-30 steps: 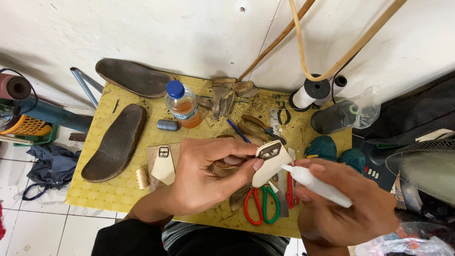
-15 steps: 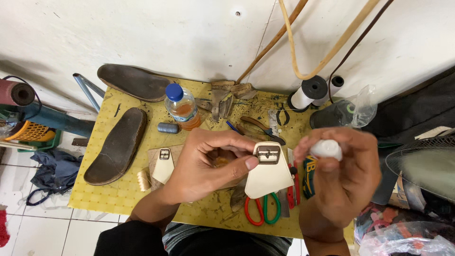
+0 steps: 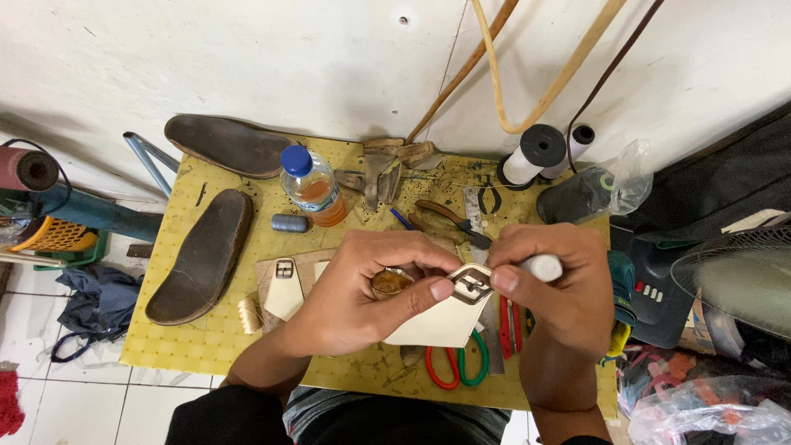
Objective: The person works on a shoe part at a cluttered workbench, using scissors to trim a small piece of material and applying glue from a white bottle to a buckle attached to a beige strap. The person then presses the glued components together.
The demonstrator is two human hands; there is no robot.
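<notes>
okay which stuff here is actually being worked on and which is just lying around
In use: left hand, right hand, cream leather piece, metal buckle, white tool.
Lying about: two shoe soles, bottle, scissors, thread spools.

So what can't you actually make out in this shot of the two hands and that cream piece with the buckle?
All in the head view:
- White tool in the right hand: only its rounded end shows; fingers hide the tip.
- Cream piece: the left hand covers its left part.
- Buckle: both thumbs overlap it.
- Scissors: blades lie under the cream piece.
- Fan: cut off by the right edge.
</notes>
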